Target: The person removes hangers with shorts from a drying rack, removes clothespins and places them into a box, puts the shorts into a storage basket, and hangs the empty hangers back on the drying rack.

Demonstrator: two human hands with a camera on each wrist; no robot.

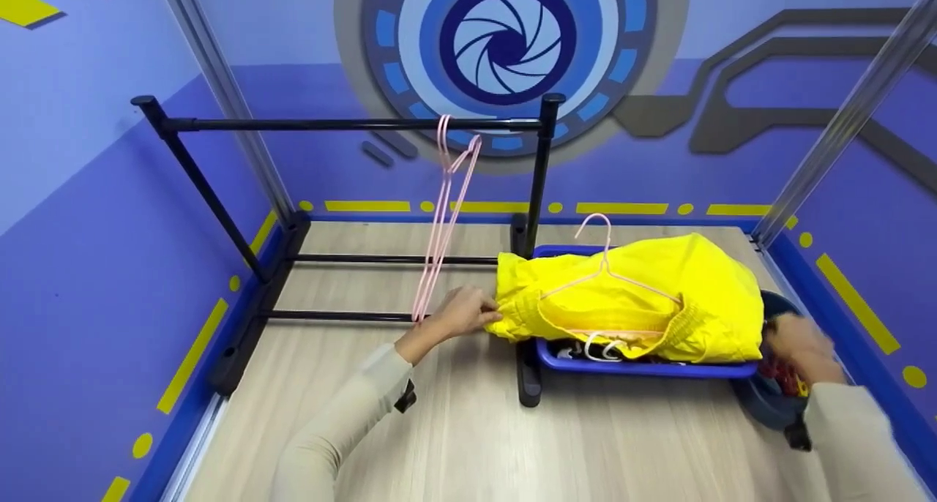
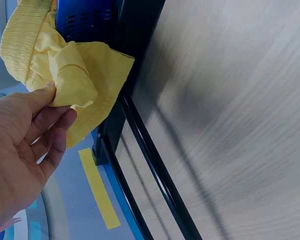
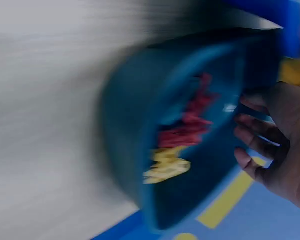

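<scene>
A yellow garment (image 1: 717, 297) with a gathered elastic waistband lies over a blue basket (image 1: 651, 371). On top of it is a pink hanger (image 1: 605, 257). My left hand (image 1: 463, 312) pinches the garment's left edge between thumb and fingers; the folded cloth (image 2: 75, 80) shows in the left wrist view. My right hand (image 1: 801, 345), blurred by motion, is over a dark teal tub (image 1: 768, 407) beside the basket. In the right wrist view its fingers (image 3: 257, 132) are spread and loosely bent at the tub's opening, around nothing visible. Small red pieces (image 3: 190, 122) and yellow pieces (image 3: 167, 165) lie in the tub.
A black rack (image 1: 351, 125) stands at the left, with several pink hangers (image 1: 439, 224) on its top bar. Its right foot (image 1: 528, 385) is next to the basket. A white hook (image 1: 604, 352) shows at the basket's front. Blue walls (image 1: 293, 165) enclose the wooden surface.
</scene>
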